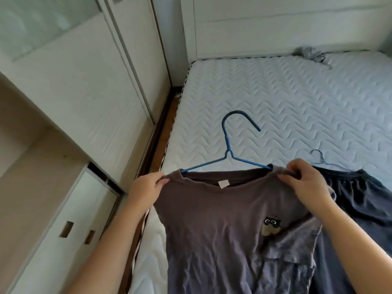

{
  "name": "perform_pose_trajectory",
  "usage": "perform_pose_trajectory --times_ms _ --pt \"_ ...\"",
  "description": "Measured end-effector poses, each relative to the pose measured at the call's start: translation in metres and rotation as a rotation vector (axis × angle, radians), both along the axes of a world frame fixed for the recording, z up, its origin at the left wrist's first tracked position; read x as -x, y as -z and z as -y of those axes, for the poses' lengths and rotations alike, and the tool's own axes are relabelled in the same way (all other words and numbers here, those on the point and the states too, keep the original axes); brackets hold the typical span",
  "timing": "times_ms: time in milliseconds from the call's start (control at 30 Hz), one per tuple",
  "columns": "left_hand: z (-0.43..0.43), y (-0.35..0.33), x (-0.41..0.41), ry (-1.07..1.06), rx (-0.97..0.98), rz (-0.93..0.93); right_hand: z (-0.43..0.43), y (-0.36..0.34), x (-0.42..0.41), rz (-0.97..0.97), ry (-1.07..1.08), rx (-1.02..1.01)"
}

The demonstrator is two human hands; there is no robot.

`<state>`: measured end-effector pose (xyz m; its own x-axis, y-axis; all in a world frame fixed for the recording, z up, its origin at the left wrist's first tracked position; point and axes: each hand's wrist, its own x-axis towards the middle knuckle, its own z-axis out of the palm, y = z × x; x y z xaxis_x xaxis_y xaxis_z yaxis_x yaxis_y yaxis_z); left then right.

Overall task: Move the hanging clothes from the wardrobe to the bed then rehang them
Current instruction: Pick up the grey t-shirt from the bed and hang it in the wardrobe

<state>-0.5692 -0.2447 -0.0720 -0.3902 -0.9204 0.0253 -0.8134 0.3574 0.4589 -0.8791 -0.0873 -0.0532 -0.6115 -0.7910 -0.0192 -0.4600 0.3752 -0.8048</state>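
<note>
A brown-grey t-shirt [222,219] with a small cat patch lies spread on the white quilted bed [286,102]. A blue wire hanger [228,145] sits in its neck opening, hook pointing up the mattress. My left hand [146,187] pinches the shirt's left shoulder at the collar. My right hand [305,183] grips the bunched right shoulder fabric over the hanger's arm. To the right lies a dark navy garment [364,198] on a second blue hanger [322,160], partly under the t-shirt.
The white wardrobe [63,92] with sliding doors stands at the left, with white drawers [70,225] below it. A narrow strip of wooden floor [163,132] runs between it and the bed. A crumpled grey cloth [311,54] lies by the white headboard [275,24].
</note>
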Motion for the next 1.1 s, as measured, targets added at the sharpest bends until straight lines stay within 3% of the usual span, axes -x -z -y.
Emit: perform_pose_trajectory --times_ms 333,600,800,933,1100 --pt "-0.067 -0.162 -0.101 -0.196 0.289 -0.197 0.013 -0.131 -0.07 -0.107 -0.184 0.333" --pt "-0.151 -0.227 -0.237 -0.355 0.423 -0.199 0.007 -0.201 -0.213 -0.108 -0.395 0.526" --pt "-0.231 -0.231 -0.364 -0.432 0.373 -0.189 -0.001 -0.208 -0.344 -0.124 -0.597 0.572" --pt "-0.275 -0.223 -0.406 -0.497 0.289 -0.226 0.004 -0.186 -0.412 -0.114 -0.689 0.525" --pt "-0.305 -0.218 -0.445 -0.431 0.081 -0.251 0.022 -0.171 -0.475 -0.097 -0.805 0.459"
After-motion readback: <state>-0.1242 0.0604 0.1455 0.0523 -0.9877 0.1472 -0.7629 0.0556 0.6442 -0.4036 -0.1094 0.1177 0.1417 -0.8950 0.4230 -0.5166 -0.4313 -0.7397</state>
